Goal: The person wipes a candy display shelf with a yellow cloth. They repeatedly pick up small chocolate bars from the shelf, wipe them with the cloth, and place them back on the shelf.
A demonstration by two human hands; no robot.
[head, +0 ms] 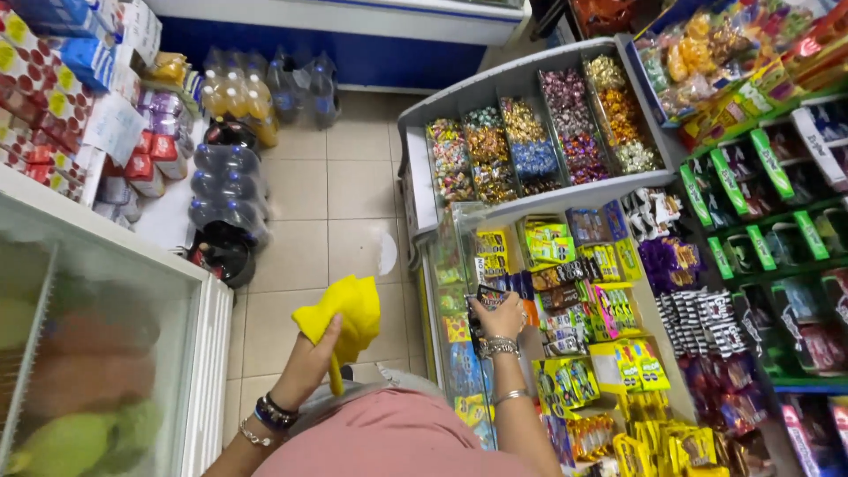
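From the head camera, looking down: the left hand (311,353) is closed around a yellow cloth (343,316), which it holds up over the tiled floor (300,203) — the cloth hangs bunched, one strip falling below the wrist. The right hand (496,316) is closed on a small dark packet (488,297), held just in front of the sweets shelf (521,201), close to the packets standing there. Bracelets are on both wrists. A chest freezer (208,327) stands at the left — bottle packs (231,190) lie beyond it.
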